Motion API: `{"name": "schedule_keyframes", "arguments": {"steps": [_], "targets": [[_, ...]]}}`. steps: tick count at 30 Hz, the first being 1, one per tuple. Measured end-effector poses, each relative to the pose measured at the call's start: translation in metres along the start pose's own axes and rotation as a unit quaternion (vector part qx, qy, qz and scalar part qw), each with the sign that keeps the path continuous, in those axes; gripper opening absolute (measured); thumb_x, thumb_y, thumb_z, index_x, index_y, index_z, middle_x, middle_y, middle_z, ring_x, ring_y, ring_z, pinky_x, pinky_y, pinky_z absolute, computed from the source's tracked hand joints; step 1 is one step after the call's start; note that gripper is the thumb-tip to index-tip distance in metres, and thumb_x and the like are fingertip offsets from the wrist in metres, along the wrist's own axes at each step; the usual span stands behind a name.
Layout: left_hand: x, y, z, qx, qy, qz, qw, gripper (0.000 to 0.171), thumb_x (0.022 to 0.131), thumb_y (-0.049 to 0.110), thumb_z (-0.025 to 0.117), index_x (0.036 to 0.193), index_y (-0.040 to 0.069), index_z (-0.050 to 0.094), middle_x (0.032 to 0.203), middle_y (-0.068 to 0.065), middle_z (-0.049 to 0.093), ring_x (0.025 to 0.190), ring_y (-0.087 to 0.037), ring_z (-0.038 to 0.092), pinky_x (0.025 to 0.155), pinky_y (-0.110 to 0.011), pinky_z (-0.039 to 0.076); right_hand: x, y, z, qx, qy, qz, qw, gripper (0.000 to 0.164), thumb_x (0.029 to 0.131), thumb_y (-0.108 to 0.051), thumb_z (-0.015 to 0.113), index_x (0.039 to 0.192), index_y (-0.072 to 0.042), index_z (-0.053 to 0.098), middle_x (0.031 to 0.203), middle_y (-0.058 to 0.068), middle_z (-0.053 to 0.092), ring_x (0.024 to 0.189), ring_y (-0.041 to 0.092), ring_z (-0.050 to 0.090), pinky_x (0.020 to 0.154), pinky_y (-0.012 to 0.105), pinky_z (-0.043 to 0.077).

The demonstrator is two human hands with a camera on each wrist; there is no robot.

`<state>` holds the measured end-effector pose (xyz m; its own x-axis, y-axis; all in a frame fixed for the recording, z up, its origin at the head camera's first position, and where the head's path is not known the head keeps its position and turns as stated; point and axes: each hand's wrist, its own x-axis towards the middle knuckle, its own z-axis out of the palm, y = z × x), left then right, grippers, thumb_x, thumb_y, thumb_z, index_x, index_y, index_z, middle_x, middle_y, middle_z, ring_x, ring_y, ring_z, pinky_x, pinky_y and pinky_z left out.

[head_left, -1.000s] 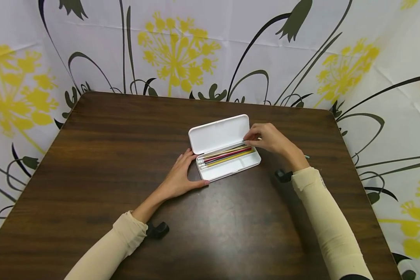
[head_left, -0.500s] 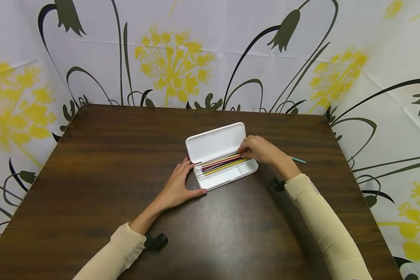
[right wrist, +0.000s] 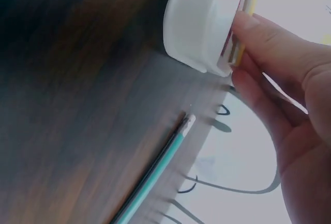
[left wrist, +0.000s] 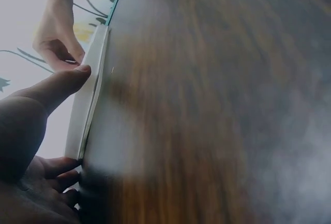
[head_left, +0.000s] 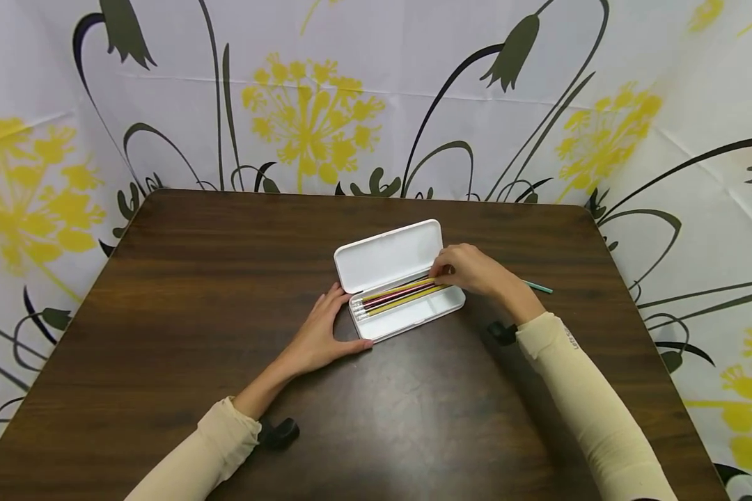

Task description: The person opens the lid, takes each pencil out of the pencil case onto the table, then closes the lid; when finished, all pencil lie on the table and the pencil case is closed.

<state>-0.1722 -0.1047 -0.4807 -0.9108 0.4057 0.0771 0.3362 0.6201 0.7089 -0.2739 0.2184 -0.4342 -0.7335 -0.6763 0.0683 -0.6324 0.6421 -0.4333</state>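
Note:
A white pencil case (head_left: 407,323) stands with its lid raised on the brown table. Several pencils (head_left: 395,298), yellow, dark red and dark, lie inside with their clear-looking ends to the left. My left hand (head_left: 316,341) holds the case's left end, thumb along the front edge and fingers at the back corner. At the case's right end my right hand (head_left: 470,270) pinches a yellow pencil (right wrist: 237,53) between thumb and fingers; in the right wrist view its end shows beside other pencils. The right fingers hide the pencils' right ends in the head view.
A teal pencil (head_left: 539,287) lies on the table (head_left: 225,264) to the right of the case, partly behind my right wrist in the head view. A floral white cloth (head_left: 401,104) hangs behind the table's far edge.
My right hand has lowered onto the right ends of the pencils in the case. The left hand keeps its place. The head view has shifted, and more of the teal pencil shows.

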Motion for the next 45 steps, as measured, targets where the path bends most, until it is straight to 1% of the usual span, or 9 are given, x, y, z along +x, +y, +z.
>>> {"name": "schedule_keyframes", "arguments": {"steps": [5,9,12,17,21,25,29,38,45], "targets": [[-0.005,-0.002,0.007,-0.002,-0.008,-0.003,1.0000,0.096,0.074,0.051,0.083,0.146,0.005,0.040,0.158,-0.015,0.022,0.148,-0.027,0.011,0.119,-0.046,0.008,-0.015,0.002,0.000,0.002,0.026,-0.036,0.999,0.010,0.082,-0.006,0.079,0.090,-0.010,0.076,0.088,-0.003,0.066,0.078,0.012,0.059,0.068,0.029,0.052],[-0.006,-0.002,0.010,-0.011,-0.004,0.004,0.9999,0.095,0.074,0.049,0.083,0.146,0.004,0.041,0.158,-0.016,0.024,0.147,-0.029,0.011,0.119,-0.048,0.008,-0.035,0.005,-0.005,0.006,0.074,-0.049,0.996,0.012,0.081,-0.004,0.080,0.091,-0.009,0.076,0.087,-0.003,0.066,0.077,0.010,0.060,0.066,0.030,0.053],[-0.002,0.001,0.007,-0.012,0.002,0.008,0.9999,0.095,0.074,0.048,0.084,0.146,0.004,0.041,0.158,-0.016,0.024,0.148,-0.029,0.011,0.119,-0.048,0.008,-0.057,0.009,-0.018,0.006,0.110,-0.032,0.993,0.014,0.079,-0.002,0.081,0.091,-0.008,0.076,0.085,-0.003,0.067,0.074,0.009,0.060,0.063,0.034,0.054],[0.005,0.003,0.000,0.003,0.004,0.011,0.9999,0.094,0.074,0.050,0.083,0.145,0.004,0.042,0.157,-0.016,0.026,0.147,-0.028,0.012,0.119,-0.046,0.008,-0.103,0.026,-0.037,-0.033,0.159,0.009,0.987,0.016,0.076,0.001,0.082,0.089,-0.008,0.076,0.082,-0.002,0.068,0.071,0.009,0.060,0.060,0.036,0.054],[0.005,0.003,0.000,0.005,0.011,0.018,0.9998,0.092,0.073,0.049,0.084,0.143,0.003,0.044,0.156,-0.017,0.029,0.147,-0.030,0.014,0.119,-0.048,0.010,-0.140,0.041,-0.039,-0.055,0.181,0.042,0.981,0.017,0.075,0.001,0.082,0.088,-0.007,0.076,0.081,-0.002,0.069,0.068,0.009,0.061,0.058,0.032,0.053],[0.003,0.002,0.000,0.004,0.011,0.018,0.9998,0.092,0.073,0.048,0.084,0.143,0.003,0.045,0.156,-0.018,0.028,0.147,-0.031,0.014,0.118,-0.049,0.010,-0.162,0.051,-0.036,-0.067,0.188,0.072,0.977,0.017,0.073,0.002,0.083,0.086,-0.007,0.076,0.079,-0.003,0.068,0.065,0.008,0.060,0.056,0.028,0.051],[0.003,0.002,0.001,0.003,0.010,0.012,0.9999,0.093,0.073,0.048,0.084,0.144,0.004,0.043,0.157,-0.017,0.026,0.147,-0.028,0.013,0.119,-0.046,0.009,-0.170,0.058,-0.032,-0.081,0.192,0.076,0.975,0.018,0.072,0.003,0.084,0.084,-0.008,0.076,0.077,-0.003,0.067,0.066,0.009,0.060,0.056,0.030,0.051],[0.002,0.004,0.005,-0.001,-0.004,-0.005,1.0000,0.095,0.074,0.052,0.082,0.146,0.005,0.041,0.158,-0.015,0.023,0.148,-0.025,0.011,0.119,-0.043,0.008,-0.173,0.067,-0.020,-0.104,0.194,0.077,0.972,0.019,0.072,0.004,0.083,0.084,-0.008,0.075,0.079,-0.001,0.066,0.067,0.014,0.059,0.058,0.036,0.049],[0.000,0.003,0.003,-0.002,0.006,-0.008,1.0000,0.096,0.072,0.050,0.084,0.146,0.005,0.042,0.158,-0.015,0.023,0.148,-0.025,0.012,0.119,-0.044,0.008,-0.173,0.069,-0.011,-0.101,0.210,0.078,0.969,0.016,0.072,0.000,0.084,0.084,-0.007,0.076,0.078,0.000,0.066,0.068,0.015,0.058,0.058,0.037,0.048]]}}
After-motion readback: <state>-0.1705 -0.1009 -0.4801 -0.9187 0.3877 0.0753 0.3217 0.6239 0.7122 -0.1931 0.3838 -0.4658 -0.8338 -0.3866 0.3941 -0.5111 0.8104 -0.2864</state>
